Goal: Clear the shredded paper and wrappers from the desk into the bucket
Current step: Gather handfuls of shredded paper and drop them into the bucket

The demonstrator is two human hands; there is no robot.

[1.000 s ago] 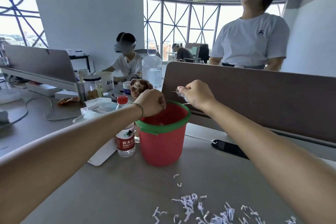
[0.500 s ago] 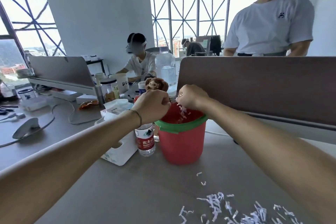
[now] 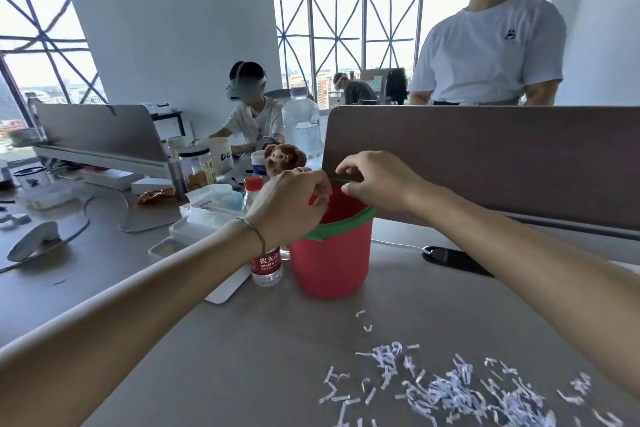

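Observation:
A red bucket (image 3: 330, 263) with a green rim stands on the grey desk (image 3: 242, 357), in front of a brown divider panel. My left hand (image 3: 289, 206) is at the bucket's left rim, its fingers curled over the edge and gripping it. Just above the bucket's opening hovers my right hand (image 3: 375, 184), fingers loosely spread, with nothing seen in it. A scatter of white shredded paper (image 3: 450, 388) lies on the desk near the front right. An orange wrapper (image 3: 152, 196) lies far back at the left.
A water bottle (image 3: 265, 260) with a red cap and a white tray (image 3: 194, 236) stand just left of the bucket. A black device (image 3: 453, 258) with a white cable lies to its right. Jars, a plush toy and several people are beyond.
My right hand pinched paper strips over the bucket, dropped them in, and now has its fingers spread. My left hand stayed at the rim.

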